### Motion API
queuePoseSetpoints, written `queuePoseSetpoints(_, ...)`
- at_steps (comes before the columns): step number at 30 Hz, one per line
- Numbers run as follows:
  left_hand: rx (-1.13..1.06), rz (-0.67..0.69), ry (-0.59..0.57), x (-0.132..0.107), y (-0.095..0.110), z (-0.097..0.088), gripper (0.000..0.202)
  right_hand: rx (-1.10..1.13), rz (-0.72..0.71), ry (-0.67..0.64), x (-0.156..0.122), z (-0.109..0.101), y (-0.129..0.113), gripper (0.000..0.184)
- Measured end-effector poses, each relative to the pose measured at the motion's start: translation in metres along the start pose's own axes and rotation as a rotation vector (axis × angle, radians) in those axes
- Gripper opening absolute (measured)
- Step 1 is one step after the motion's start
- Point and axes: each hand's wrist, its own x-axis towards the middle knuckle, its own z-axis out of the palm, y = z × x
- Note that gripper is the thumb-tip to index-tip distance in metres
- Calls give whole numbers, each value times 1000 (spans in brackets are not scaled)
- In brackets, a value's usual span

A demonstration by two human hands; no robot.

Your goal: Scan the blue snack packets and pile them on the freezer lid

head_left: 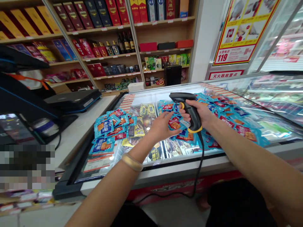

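Note:
My right hand (196, 110) is wrapped round the grip of a black and yellow barcode scanner (193, 115). The scanner's head points left, and its cord hangs down in front of the freezer. My left hand (163, 127), a gold bangle on its wrist, has its thumb and fingers apart around a blue and red snack packet (174, 122). Whether they touch it I cannot tell. More such packets lie in a big pile (227, 116) under and beyond my right hand. A smaller pile of packets (111, 127) sits on the left of the glass-topped chest freezer (180, 166).
On the left, a counter (88, 118) carries a black scale (73, 99) and a checkout screen. Boxed goods and bottles fill shelves (101, 30) behind. The scanner's cord (196, 176) loops low along the freezer front. Wrapped food shows through the freezer glass.

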Motion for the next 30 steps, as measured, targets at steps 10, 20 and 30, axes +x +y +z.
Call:
queuePoseSetpoints(10,-125,-31,30,-1,-1,11,74,12,3,79,-1,-12,4,17)
queuePoseSetpoints(20,-1373,-587,395,8,-20,-16,45,3,20,42,-7,-10,7,20)
queuePoseSetpoints(30,-1595,-763,349,11,-18,-21,21,-77,54,-61,-10,-2,13,21)
